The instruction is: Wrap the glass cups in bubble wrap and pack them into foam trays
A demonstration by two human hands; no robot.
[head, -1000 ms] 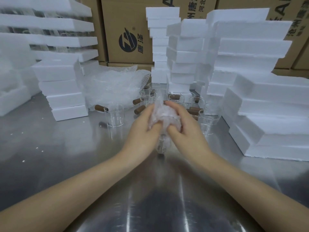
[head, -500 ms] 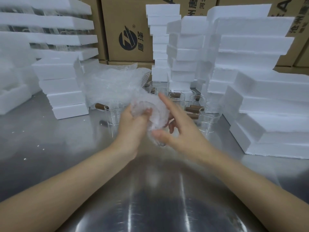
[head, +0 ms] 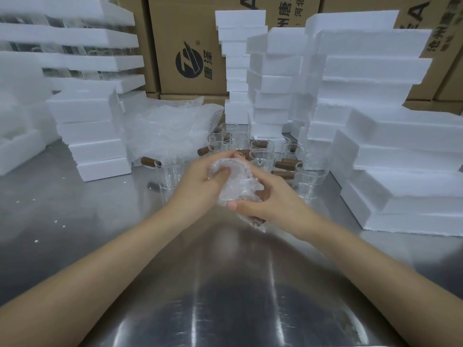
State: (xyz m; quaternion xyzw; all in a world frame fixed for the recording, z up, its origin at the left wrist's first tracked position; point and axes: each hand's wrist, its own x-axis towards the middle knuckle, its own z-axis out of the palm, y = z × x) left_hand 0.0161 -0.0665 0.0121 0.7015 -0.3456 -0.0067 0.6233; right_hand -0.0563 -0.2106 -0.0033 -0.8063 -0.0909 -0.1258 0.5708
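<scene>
A glass cup wrapped in bubble wrap (head: 236,182) is held above the steel table, tilted, its brown handle end (head: 258,221) pointing down toward me. My left hand (head: 200,181) grips the upper end, thumb pressed into the wrap. My right hand (head: 270,199) curls round the lower side, thumb on the wrap. Several bare glass cups with brown wooden handles (head: 263,151) stand behind my hands. One more cup (head: 171,171) stands to the left. A loose heap of bubble wrap (head: 170,128) lies behind it.
Stacks of white foam trays rise at the left (head: 92,131), the middle back (head: 270,96) and the right (head: 390,156). Cardboard boxes (head: 190,46) line the back. The steel table (head: 75,221) carries small foam crumbs at the left.
My right hand has closed round the wrapped cup, where half a second ago its fingers were spread. The bundle has turned, with its handle end now pointing down.
</scene>
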